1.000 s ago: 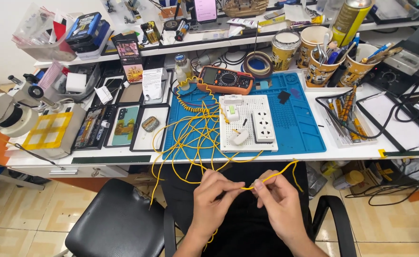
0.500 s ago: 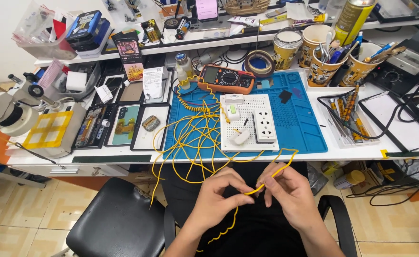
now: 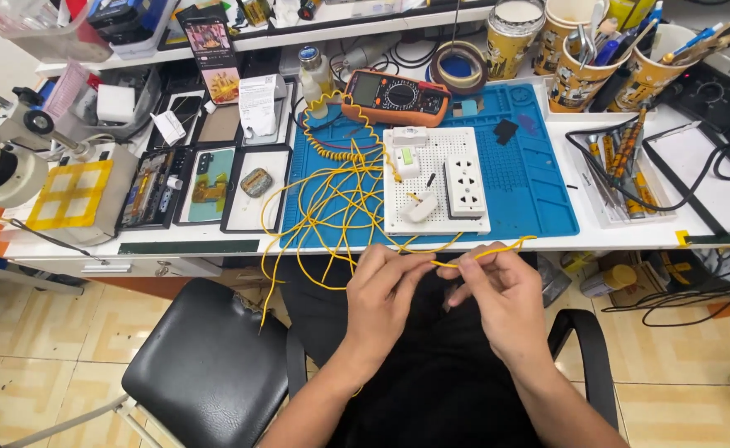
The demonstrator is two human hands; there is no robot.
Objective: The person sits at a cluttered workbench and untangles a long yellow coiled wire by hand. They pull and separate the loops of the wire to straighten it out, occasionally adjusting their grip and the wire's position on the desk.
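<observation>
Below, two hands — left [image 3: 381,294], right [image 3: 497,290] — each pinching one yellow wire [image 3: 332,195], three cups [image 3: 576,54] behind.

Open room lies below the desk edge [image 3: 431,245], over the lap. Forward reach meets tangled yellow wire [image 3: 340,199] (loops overhanging the edge), the white breadboard [image 3: 436,181] and cups [image 3: 576,58].

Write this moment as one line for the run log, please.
left hand: pinches yellow wire | right hand: pinches same wire | wire: stretched between hands, tangled over blue mat | white board: on mat
</observation>
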